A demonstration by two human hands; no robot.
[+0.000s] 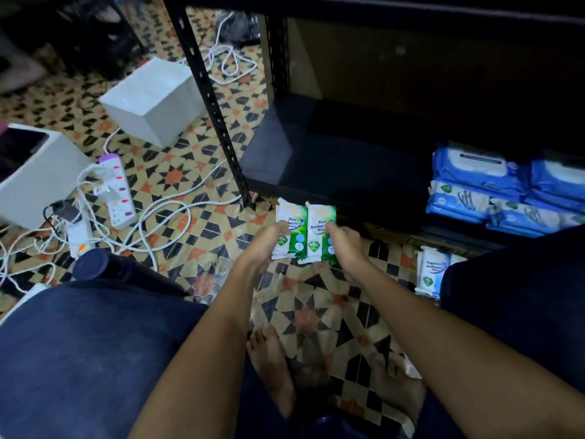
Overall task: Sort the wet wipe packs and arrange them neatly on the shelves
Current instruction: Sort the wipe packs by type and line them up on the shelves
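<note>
L hand [267,245] & R hand [343,245] each gripping a green pine wipes pack [289,231] [320,231], side-by-side, blue packs [493,191] sitting at 2 o'clock.

patterned tile floor [177,179], black shelving [316,160]

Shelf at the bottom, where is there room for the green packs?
The bottom shelf is bare on its left side, between the black post and the blue packs. The right end is crowded with those stacked packs.
</note>
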